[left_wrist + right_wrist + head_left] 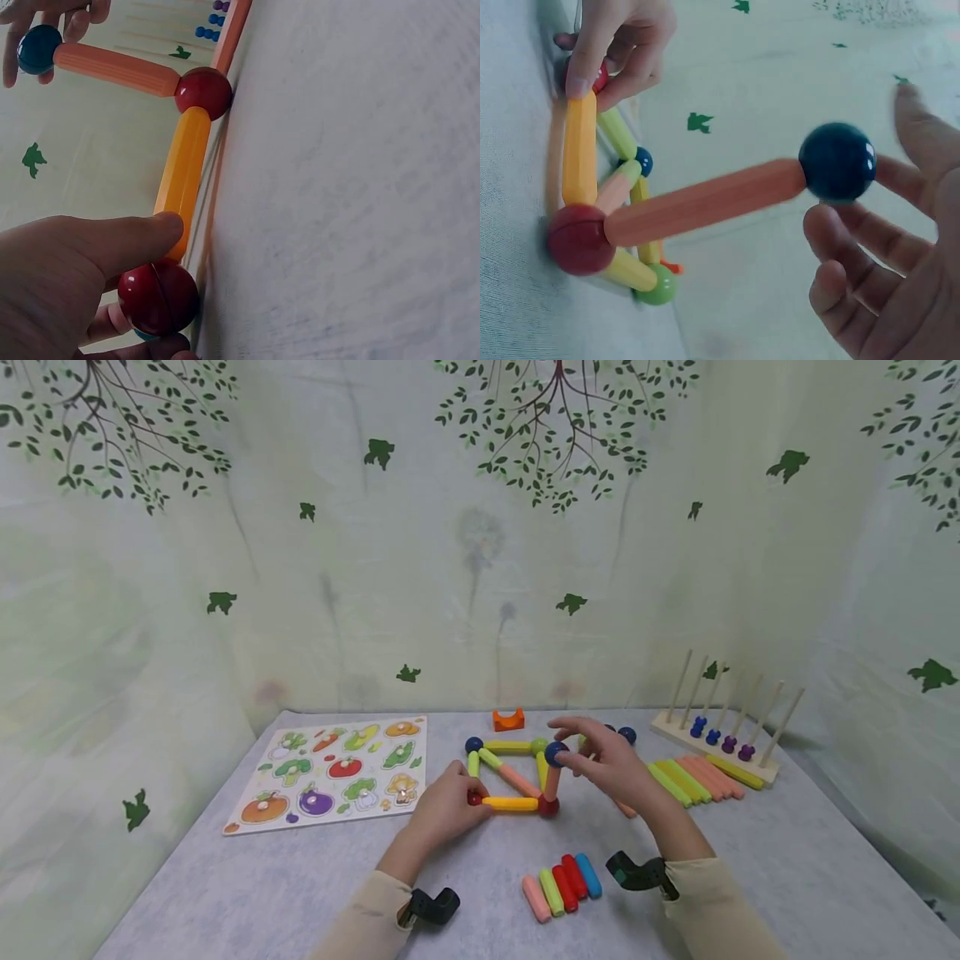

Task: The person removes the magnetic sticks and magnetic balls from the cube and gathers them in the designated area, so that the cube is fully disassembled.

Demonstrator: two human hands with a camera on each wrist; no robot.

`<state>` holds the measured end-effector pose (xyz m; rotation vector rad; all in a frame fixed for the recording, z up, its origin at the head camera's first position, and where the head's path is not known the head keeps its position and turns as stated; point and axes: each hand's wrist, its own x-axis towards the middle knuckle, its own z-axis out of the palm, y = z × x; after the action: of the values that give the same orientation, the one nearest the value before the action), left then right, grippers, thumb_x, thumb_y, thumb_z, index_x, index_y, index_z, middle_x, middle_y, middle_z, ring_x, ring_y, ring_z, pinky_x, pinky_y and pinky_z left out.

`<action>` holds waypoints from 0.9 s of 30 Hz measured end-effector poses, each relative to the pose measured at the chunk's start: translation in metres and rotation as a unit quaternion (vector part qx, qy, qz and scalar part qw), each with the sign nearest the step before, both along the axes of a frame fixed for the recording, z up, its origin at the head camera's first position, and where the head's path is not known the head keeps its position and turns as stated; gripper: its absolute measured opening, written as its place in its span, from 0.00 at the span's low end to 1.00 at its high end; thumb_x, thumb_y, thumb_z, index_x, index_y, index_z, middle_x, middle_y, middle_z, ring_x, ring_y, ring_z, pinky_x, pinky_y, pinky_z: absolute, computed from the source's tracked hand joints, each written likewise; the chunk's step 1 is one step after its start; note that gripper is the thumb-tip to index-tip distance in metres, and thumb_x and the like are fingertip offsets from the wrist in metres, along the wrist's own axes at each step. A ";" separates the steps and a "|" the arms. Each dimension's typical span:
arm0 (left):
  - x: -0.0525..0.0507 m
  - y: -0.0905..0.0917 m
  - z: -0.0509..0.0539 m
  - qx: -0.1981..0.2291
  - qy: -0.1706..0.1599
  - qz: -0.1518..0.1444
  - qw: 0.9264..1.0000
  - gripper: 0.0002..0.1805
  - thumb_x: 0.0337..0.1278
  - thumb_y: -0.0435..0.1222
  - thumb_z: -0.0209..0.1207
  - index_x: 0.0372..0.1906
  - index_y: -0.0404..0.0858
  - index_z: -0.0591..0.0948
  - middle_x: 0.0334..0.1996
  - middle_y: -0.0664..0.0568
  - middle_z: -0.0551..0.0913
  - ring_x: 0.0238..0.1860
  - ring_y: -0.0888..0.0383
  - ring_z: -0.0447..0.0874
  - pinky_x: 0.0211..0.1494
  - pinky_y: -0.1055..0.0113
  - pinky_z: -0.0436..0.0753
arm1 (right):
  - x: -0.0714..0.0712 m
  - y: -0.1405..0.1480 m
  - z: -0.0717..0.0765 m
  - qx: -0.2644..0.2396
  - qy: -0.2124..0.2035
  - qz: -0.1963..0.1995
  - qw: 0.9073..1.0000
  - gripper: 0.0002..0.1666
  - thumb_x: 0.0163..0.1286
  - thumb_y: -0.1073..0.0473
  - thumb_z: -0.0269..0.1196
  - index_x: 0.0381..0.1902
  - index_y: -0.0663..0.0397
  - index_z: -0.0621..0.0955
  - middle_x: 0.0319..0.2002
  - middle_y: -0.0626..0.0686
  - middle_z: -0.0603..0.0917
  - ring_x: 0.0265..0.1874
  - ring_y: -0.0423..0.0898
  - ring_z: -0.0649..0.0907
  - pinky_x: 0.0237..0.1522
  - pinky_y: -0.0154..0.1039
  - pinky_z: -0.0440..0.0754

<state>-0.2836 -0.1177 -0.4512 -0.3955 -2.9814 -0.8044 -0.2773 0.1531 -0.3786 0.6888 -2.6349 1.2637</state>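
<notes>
A frame of coloured rods and balls lies on the table. At its near left corner my left hand grips a red ball, the thumb pressing on the end of the yellow-orange rod. That rod runs to a second red ball, from which a salmon rod stands up with a dark blue ball on top. My right hand is at this blue ball. Its thumb stands apart from the ball, and its fingers are loosely bent beside it; whether they touch is unclear.
Several short rods lie in front. Right of the frame, a row of longer rods sits before a wooden peg stand with beads. A vegetable puzzle board is at left, an orange block at the back.
</notes>
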 end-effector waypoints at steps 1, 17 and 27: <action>0.001 0.001 -0.001 -0.001 0.000 0.002 1.000 0.09 0.52 0.47 0.71 0.36 0.49 0.87 0.37 0.53 0.71 0.32 0.59 0.71 0.32 0.69 0.72 | 0.001 -0.001 0.001 0.012 0.008 0.007 1.000 0.26 0.70 0.53 0.66 0.65 0.40 0.76 0.54 0.52 0.82 0.32 0.44 0.80 0.35 0.34 0.82; 0.016 -0.002 -0.007 0.024 0.010 -0.008 1.000 0.10 0.56 0.46 0.69 0.41 0.49 0.86 0.37 0.54 0.70 0.34 0.60 0.71 0.32 0.71 0.72 | 0.001 -0.006 0.001 0.059 -0.003 0.001 0.998 0.21 0.70 0.58 0.66 0.60 0.41 0.79 0.47 0.46 0.85 0.37 0.45 0.80 0.38 0.36 0.81; 0.018 -0.010 -0.017 0.032 0.053 -0.023 0.998 0.10 0.56 0.47 0.68 0.42 0.52 0.85 0.37 0.57 0.69 0.33 0.63 0.70 0.30 0.74 0.71 | -0.004 -0.010 -0.010 0.004 -0.029 0.006 1.000 0.20 0.74 0.57 0.60 0.63 0.41 0.76 0.42 0.50 0.84 0.34 0.45 0.80 0.37 0.38 0.83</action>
<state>-0.2653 -0.1273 -0.4686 -0.4908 -2.8512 -0.8524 -0.2809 0.1434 -0.3885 0.6790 -2.6866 1.2968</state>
